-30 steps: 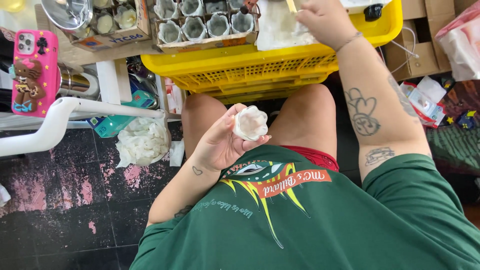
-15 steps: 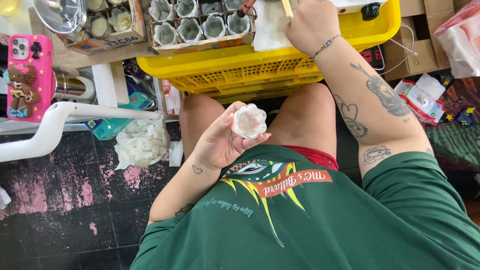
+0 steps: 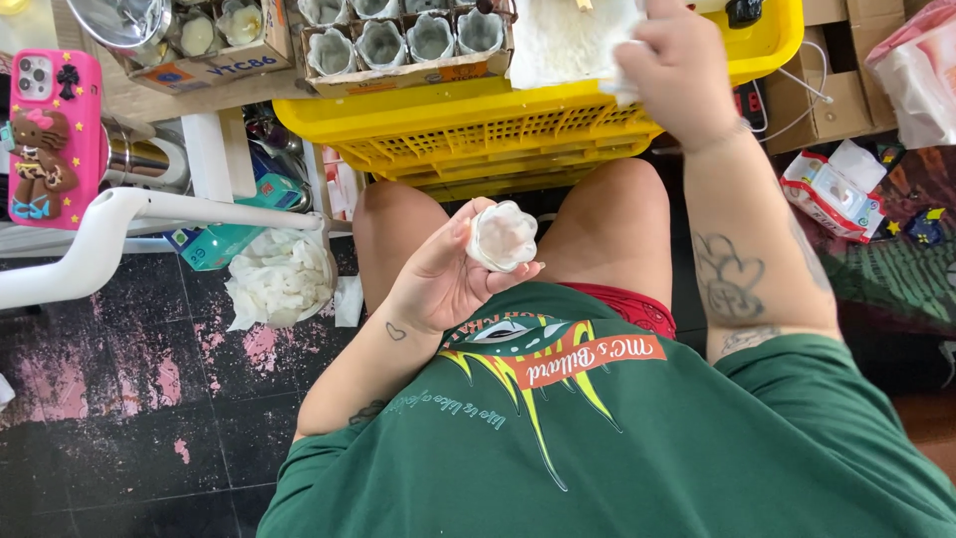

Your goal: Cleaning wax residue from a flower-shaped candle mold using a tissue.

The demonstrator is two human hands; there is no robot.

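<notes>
Cup (image 3: pixel 503 236), white and flower-shaped, sits at frame centre in my left hand (image 3: pixel 453 274), fingers curled round it, above my knees. Lower left of that, I see a bowl (image 3: pixel 281 279) of white scraps on the floor. Farther up, my right hand (image 3: pixel 677 70) is clenched on a white cloth (image 3: pixel 568 40) over the yellow crate (image 3: pixel 498 139). At top centre, 4 more cups (image 3: pixel 403 40) stand in a cardboard tray (image 3: pixel 418 75).

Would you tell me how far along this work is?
Done, apparently: fluted moulds stand in the cardboard tray. In hand: the left hand holds one white flower-shaped mould; the right hand grips white cloth. What remains cannot be told.
</notes>
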